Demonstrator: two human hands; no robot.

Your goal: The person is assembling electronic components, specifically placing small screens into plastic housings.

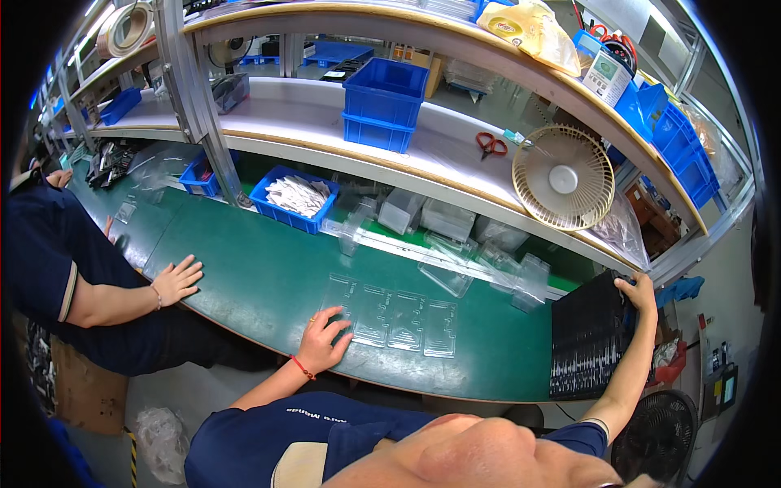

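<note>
Several clear plastic blister trays (405, 320) lie side by side in a row on the green tabletop. My left hand (325, 340) rests at the row's left end, fingers spread, its fingertips on or beside the leftmost tray. Over on the right, a tall stack of thin black flat pieces (586, 337) stands at the table's end. Gripping the far right corner of that stack is my right hand (639, 293), its fingers bent over the edge. What the black pieces are, I cannot make out.
A blue bin of white packets (296, 197) and clear plastic boxes (423, 215) line the table's back. Above, the shelf holds stacked blue crates (384, 104), red scissors (491, 145) and a round cream basket (563, 177). A co-worker's hand (177, 281) lies on the table at left.
</note>
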